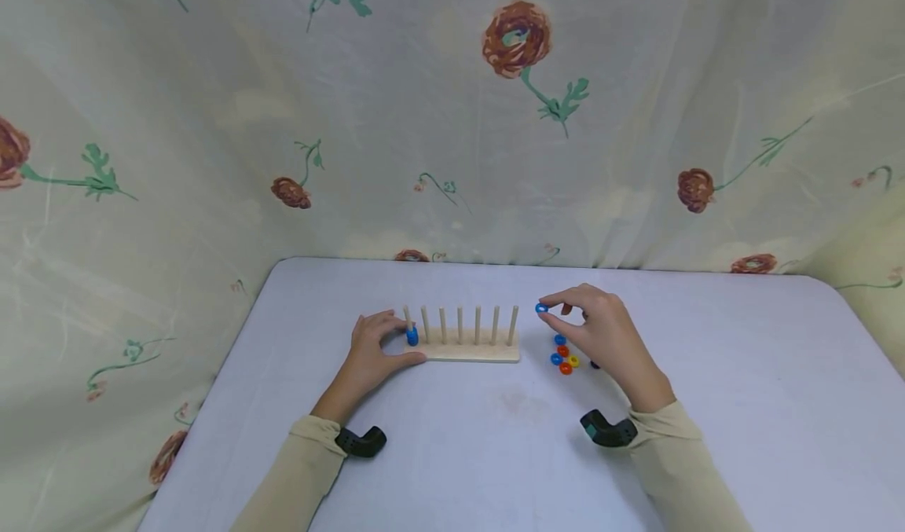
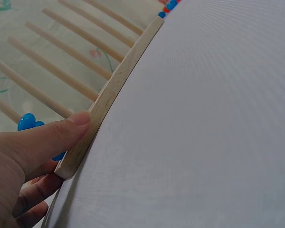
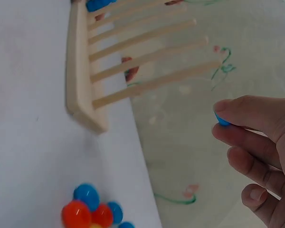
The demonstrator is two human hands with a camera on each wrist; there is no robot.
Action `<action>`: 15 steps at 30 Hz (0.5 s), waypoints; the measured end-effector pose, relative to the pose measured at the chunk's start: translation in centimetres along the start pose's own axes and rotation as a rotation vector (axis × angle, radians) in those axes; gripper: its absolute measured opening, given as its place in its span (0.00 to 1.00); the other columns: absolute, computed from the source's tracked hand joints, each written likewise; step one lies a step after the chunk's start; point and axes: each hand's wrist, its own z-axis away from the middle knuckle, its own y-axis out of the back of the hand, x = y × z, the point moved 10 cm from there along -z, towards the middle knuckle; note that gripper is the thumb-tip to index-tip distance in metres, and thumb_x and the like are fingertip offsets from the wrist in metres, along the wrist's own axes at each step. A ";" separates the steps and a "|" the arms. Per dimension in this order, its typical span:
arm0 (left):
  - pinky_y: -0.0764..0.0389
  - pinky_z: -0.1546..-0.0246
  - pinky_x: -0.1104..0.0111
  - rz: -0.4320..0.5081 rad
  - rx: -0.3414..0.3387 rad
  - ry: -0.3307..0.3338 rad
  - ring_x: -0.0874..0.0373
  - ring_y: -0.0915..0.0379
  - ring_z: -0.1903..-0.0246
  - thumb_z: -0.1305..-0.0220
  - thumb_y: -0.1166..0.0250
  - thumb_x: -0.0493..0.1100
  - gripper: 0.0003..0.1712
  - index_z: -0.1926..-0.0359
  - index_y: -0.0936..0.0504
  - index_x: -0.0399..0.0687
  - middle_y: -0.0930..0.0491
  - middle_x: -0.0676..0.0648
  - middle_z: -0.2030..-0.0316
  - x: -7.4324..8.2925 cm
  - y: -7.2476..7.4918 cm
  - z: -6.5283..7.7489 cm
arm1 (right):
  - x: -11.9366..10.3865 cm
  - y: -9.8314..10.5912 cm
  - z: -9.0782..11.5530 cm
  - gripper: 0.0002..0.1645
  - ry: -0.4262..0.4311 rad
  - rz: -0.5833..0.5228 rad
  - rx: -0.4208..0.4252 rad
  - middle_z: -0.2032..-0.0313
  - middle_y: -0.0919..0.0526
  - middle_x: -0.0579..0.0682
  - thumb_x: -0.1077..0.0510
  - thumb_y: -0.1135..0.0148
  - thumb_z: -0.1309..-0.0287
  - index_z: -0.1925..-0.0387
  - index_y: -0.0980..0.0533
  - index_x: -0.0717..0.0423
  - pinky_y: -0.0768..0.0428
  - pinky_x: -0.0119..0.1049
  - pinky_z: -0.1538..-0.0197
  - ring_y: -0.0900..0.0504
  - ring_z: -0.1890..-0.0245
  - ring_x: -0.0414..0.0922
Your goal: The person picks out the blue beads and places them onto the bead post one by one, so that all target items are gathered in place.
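Note:
A wooden peg board with a row of several upright pegs stands on the table. My left hand grips its left end, thumb along the front edge and fingers round the end. Blue rings sit low on the leftmost peg; the other pegs are bare. Between thumb and forefinger, my right hand pinches one small blue ring in the air, right of the rightmost peg and apart from it. In the right wrist view, the fingertips mostly cover this blue ring.
Loose rings lie in a cluster under the right hand: a red ring, a yellow ring, a blue ring and others. A dark piece is partly hidden by the hand. A flowered curtain hangs behind the white table.

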 end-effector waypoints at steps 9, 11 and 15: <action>0.61 0.19 0.38 -0.012 0.005 -0.020 0.38 0.36 0.26 0.51 0.16 0.49 0.34 0.45 0.15 0.41 0.24 0.34 0.33 0.2 0.1 0.0 | -4.2 0.1 -1.7 0.11 0.119 -0.118 0.085 0.62 0.09 0.46 0.57 0.22 0.44 0.58 0.11 0.50 0.25 0.32 0.69 0.20 0.64 0.42; 0.62 0.18 0.39 -0.009 0.004 -0.019 0.39 0.37 0.26 0.51 0.16 0.49 0.33 0.45 0.15 0.41 0.24 0.35 0.33 0.2 0.1 0.0 | -5.0 -0.1 -2.0 0.11 0.145 -0.144 0.102 0.63 0.09 0.46 0.58 0.22 0.44 0.58 0.11 0.50 0.28 0.30 0.70 0.20 0.65 0.41; 0.62 0.18 0.39 -0.011 0.006 -0.018 0.39 0.36 0.26 0.51 0.16 0.49 0.33 0.45 0.15 0.42 0.24 0.35 0.33 0.2 0.2 0.0 | -6.9 -0.8 -2.7 0.10 0.189 -0.176 0.112 0.63 0.09 0.45 0.58 0.22 0.44 0.59 0.11 0.51 0.29 0.28 0.70 0.20 0.65 0.40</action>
